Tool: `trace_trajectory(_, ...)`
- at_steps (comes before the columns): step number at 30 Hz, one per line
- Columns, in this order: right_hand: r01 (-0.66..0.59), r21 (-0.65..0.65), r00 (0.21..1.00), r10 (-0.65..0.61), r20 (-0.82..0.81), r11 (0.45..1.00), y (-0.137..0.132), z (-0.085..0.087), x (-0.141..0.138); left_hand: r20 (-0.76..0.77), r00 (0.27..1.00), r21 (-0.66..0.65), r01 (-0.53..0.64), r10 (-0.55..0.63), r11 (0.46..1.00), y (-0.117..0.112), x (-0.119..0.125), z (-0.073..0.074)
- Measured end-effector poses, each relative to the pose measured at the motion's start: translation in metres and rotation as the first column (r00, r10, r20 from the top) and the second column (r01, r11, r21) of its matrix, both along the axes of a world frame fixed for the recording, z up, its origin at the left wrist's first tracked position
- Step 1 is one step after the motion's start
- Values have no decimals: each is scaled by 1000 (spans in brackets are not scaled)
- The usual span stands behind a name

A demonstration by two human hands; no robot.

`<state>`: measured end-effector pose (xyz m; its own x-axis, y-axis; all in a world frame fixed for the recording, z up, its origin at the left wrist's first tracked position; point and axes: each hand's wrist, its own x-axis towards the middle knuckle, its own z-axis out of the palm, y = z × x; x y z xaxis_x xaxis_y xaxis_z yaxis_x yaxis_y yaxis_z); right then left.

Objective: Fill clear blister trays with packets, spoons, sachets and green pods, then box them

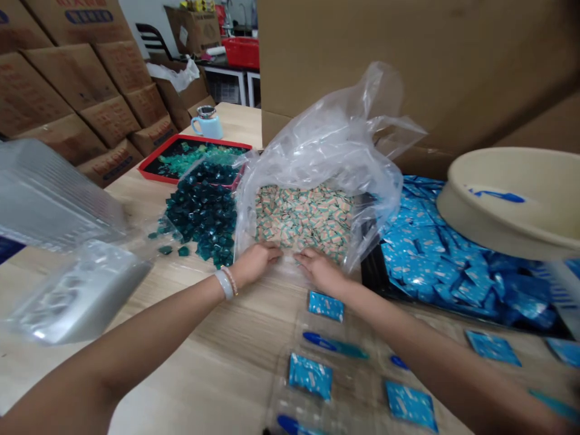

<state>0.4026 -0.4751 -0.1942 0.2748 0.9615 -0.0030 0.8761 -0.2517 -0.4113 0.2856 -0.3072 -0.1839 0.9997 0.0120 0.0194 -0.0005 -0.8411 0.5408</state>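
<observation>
A clear plastic bag (317, 145) lines a box full of small printed pieces (303, 211) in beige, orange and green. My left hand (256, 263) is at the bag's near left edge, its fingers curled onto the plastic. Close by on the right, my right hand (321, 270) has its fingers bent over the same near edge. Both appear to pinch the plastic rim; the fingertips are slightly blurred. Left of the box lies a heap of dark teal chips (203, 211). Below my right hand rests a blue sachet (326, 306) in a clear tray.
A black tray of blue sachets (421, 241) stands right, under a cream basin (507, 229). Clear trays hold sachets and blue-teal tools (335, 345). Stacked clear trays (58, 193) stand left. Behind are a red tray (156, 172), a light blue mug (209, 125) and cardboard boxes (67, 78).
</observation>
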Motion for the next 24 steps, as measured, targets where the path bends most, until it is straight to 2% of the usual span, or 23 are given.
trace_trajectory(5,126,3,981,-125,-148,992,7,6,-2,-35,996,-115,-85,81,990,-1,5,-6)
trace_trajectory(11,132,66,980,-120,-157,989,6,-4,-5,73,997,6,-32,31,999,-12,-2,-9)
trace_trajectory(16,134,73,982,-122,-147,988,10,-8,-12,67,997,13,-27,26,1000,-21,-4,-8)
trace_trajectory(20,181,136,974,-158,-161,974,-2,14,-3,2,997,-13,-75,75,997,-18,-2,-5)
trace_trajectory(22,275,212,950,-231,-209,938,-24,30,6,-24,987,-96,-159,157,983,-19,0,-2)
trace_trajectory(24,380,238,903,-304,-303,894,-56,45,14,-67,978,-234,-207,197,950,-29,2,3)
